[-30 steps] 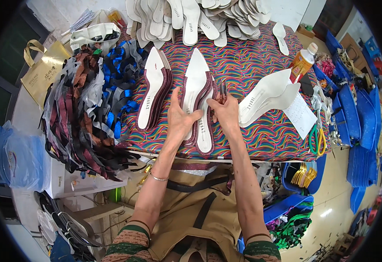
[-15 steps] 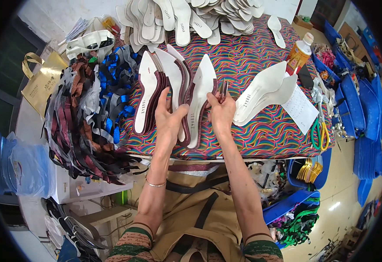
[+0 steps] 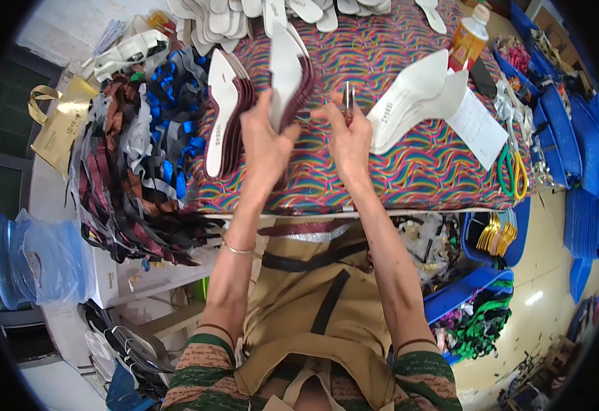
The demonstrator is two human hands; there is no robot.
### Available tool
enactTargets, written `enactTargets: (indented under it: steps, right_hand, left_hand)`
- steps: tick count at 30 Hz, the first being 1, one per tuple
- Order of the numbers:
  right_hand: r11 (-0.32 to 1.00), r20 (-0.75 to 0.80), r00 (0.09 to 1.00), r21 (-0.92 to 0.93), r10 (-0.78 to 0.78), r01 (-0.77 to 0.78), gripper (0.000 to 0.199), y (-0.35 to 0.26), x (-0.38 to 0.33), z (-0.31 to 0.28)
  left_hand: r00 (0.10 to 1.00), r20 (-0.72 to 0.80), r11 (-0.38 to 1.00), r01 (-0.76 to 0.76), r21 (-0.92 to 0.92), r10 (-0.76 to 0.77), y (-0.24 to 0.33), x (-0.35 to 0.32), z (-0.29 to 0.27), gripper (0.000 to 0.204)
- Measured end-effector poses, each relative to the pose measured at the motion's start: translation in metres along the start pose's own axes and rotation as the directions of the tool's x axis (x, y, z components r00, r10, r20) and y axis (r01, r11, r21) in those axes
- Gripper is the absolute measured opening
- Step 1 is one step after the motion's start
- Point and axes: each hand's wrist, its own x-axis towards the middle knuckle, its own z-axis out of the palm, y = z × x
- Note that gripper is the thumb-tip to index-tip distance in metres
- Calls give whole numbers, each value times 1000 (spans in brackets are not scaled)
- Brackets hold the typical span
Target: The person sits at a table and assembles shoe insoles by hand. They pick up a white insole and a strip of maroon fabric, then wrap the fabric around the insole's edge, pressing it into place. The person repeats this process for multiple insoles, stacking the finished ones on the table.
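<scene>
My left hand is closed round the lower part of a stack of white, pointed shoe insoles with dark maroon edging. Its fingers lie along the left side, and the narrow heel ends are mostly hidden behind the palm. A second stack of edged insoles lies fanned just left of that hand. To the right, my right hand grips a small, slim metal tool pointing away from me; its exact kind is unclear. The index finger reaches left, near the held stack. Plain white insoles lie beyond this hand on the right.
A heap of white insoles sits at the back of the patterned tabletop. Strips of ribbon hang at the left. A bottle, paper sheet and scissors lie right. Blue bins stand beyond.
The separate edged insole between my hands is now gathered with the middle stack. My left hand has shifted over that stack, and my right hand is off the insole, still with the tool.
</scene>
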Motion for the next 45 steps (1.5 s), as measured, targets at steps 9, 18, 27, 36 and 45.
enactTargets:
  steps: [9,18,27,36,45]
  right_hand:
    - [955,203,977,-271,-62,116,14,-2,-123,-100]
    - [802,154,985,-596,76,31,13,82,-163,-142]
    - [802,126,956,-580,265,-146,24,167,-152,-184]
    - [771,215,973,-632,84,73,15,114,-162,-163]
    - [843,519,825,-322,-223,430,27,17,-156,-81]
  left_hand:
    - [973,157,894,-219,392,170,-30,-2,11,53]
    - [979,-30,979,-197,54,199,-12,-42,-47,43]
    - [960,277,984,-83,159,36,-42,-165,-55,22]
    - [875,380,935,348,-64,-300,-73,-165,-72,15]
    - [809,502,738,534,-413,-305,-26,-123,-80,15]
